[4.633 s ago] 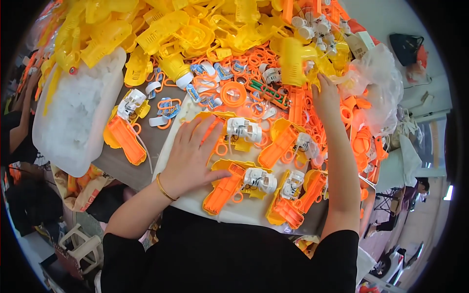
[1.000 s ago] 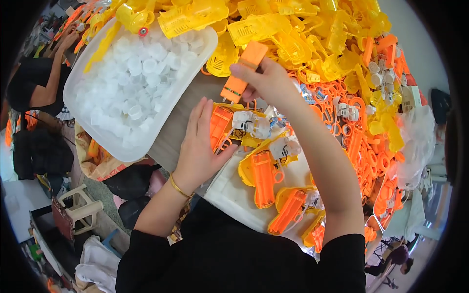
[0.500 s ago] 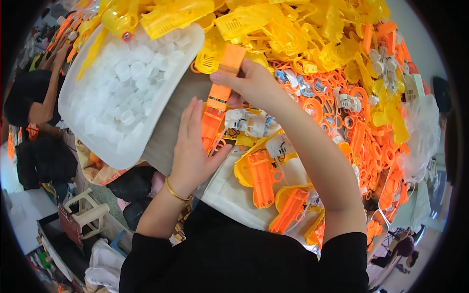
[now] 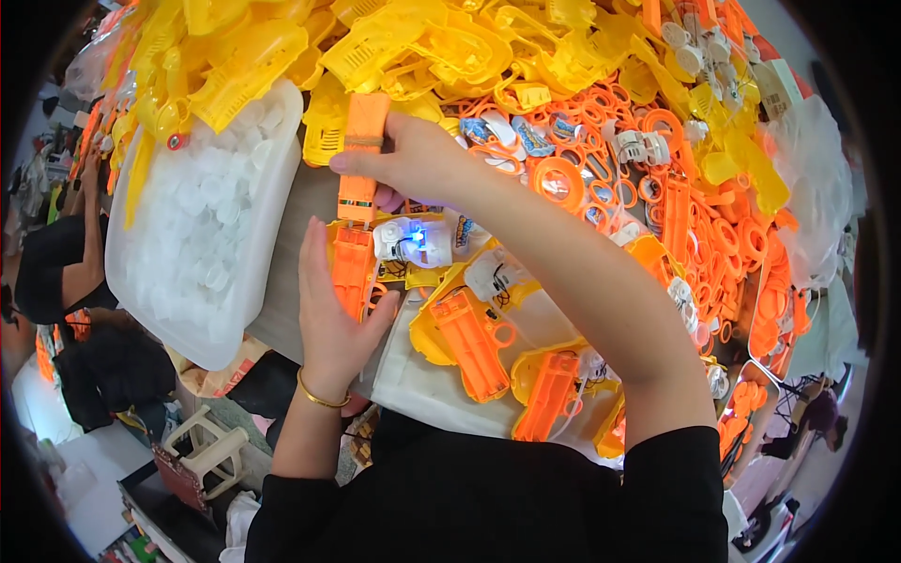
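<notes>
My right hand [image 4: 418, 159] grips a long orange block [image 4: 364, 122] with a band wrapped around it. The block's lower end meets an orange battery case [image 4: 353, 267]. My left hand [image 4: 333, 333] steadies that case between thumb and fingers. Beside it, a white mechanism [image 4: 394, 242] with thin wires shows a bright blue light [image 4: 419, 237]. Closer to me lie yellow shells with more orange battery cases [image 4: 469, 345] and a second white mechanism [image 4: 493, 279].
At left stands a white tub [image 4: 117, 272] of small translucent caps. Yellow plastic shells [image 4: 404, 42] are heaped along the far side. Orange rings and parts [image 4: 694, 235] pile up at right, beside a clear plastic bag [image 4: 812, 188]. Another person's arm [image 4: 91, 206] shows at far left.
The blue light on the white mechanism has come on. The view has shifted, so my hands and the parts sit further left. Both hands keep their hold.
</notes>
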`<state>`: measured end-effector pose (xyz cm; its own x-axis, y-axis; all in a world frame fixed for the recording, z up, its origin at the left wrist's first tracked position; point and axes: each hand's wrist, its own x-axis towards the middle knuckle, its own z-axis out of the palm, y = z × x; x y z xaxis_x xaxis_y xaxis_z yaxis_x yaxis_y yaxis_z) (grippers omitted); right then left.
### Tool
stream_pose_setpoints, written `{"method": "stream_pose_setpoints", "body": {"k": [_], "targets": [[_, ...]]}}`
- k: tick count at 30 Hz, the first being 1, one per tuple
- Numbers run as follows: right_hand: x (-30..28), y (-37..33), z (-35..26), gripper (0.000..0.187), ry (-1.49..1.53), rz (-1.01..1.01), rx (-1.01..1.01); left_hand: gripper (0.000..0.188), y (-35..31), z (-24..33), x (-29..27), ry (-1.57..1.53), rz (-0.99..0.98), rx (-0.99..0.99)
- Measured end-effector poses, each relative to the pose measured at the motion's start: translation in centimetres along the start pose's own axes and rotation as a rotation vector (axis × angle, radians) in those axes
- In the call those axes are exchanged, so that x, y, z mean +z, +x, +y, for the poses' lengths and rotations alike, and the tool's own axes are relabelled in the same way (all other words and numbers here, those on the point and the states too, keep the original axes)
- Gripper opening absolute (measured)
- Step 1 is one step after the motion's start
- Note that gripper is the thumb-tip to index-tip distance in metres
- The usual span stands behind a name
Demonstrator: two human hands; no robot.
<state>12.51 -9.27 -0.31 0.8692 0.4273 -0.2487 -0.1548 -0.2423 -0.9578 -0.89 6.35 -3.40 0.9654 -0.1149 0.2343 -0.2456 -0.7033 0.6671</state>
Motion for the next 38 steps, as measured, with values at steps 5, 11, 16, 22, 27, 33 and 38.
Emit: {"method": "stream_pose_setpoints", "body": {"k": [5,11,16,22,27,33,38], "targets": [[-0.4,-1.3,-0.6,0.046,0.054,0.03,-0.038,0.091,0.1,0.0,0.1,0.017,0.001,0.019],[-5.2,-8.0,-1.9,0.042,-0.013,0.244,-0.144,0.088,0.1,-1.3,-0.7,0.133,0.135,-0.038],[-11.8,-16.1,0.0,0.039,-0.089,0.534,-0.044,0.074,0.0,0.7,-1.6,0.182,0.193,0.042],[-11.8,-19.6,0.1,0.038,-0.141,0.505,-0.149,0.027,-3.2,2.6,-2.4,0.32,-0.106,0.206],[-18.9,-19.9,-1.3,0.048,-0.333,0.778,-0.072,0.015,-2.7,3.0,-2.6,0.423,-0.135,0.309],[-22.6,-21.0,5.0,0.054,-0.982,0.692,0.338,0.007,0.0,4.7,-2.3,0.278,-0.08,0.354],[-24.0,-22.7,7.8,0.055,-0.961,0.768,0.463,0.012,7.6,8.2,2.1,0.213,-0.06,0.537]]}}
